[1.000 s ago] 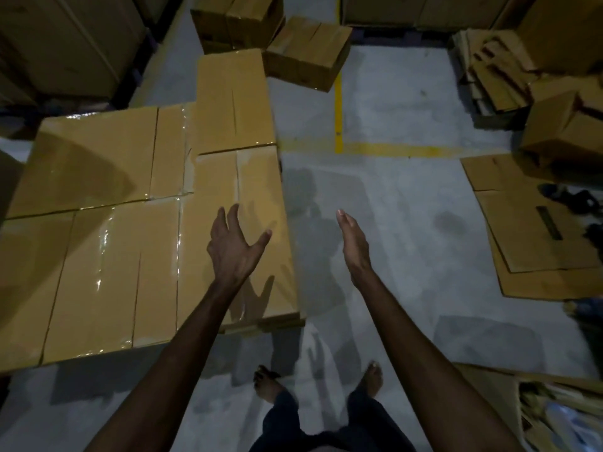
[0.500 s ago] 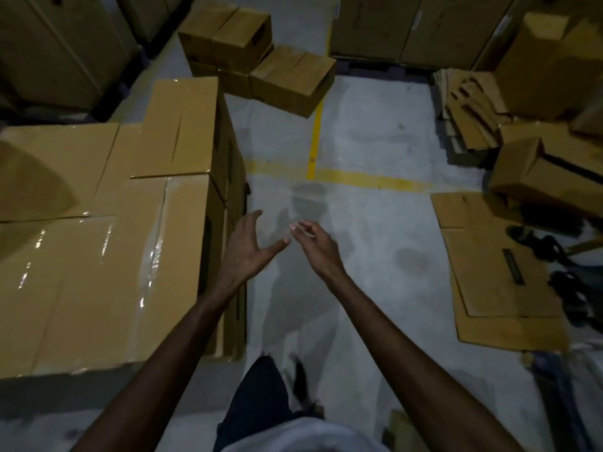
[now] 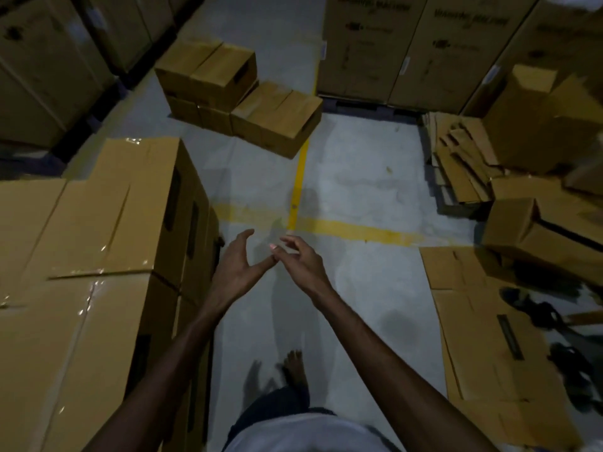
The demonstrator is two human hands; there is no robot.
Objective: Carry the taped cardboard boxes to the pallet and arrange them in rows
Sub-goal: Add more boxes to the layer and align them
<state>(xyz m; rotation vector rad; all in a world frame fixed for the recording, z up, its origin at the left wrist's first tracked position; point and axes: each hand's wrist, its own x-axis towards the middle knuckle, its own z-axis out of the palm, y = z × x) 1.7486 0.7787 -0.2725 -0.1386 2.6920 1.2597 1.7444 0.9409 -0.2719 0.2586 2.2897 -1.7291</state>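
At the frame's left, the stacked taped boxes [image 3: 98, 256] stand just beside the left forearm [image 3: 182, 347]; a careless swing could knock a row askew. At lower right, flattened cardboard [image 3: 483, 337] could slide underfoot. At upper centre, smaller taped boxes [image 3: 241, 102] wait, sealed, contents hidden. The left hand [image 3: 235, 265] is spread and empty; the right hand [image 3: 301, 261], loosely curled, grips nothing visible. A bare foot [image 3: 295, 370] risks any dropped carton.

I see matt brown cardboard boxes [image 3: 81, 256] w/ glossy clear tape strips, on smooth grey concrete floor [image 3: 359, 177].
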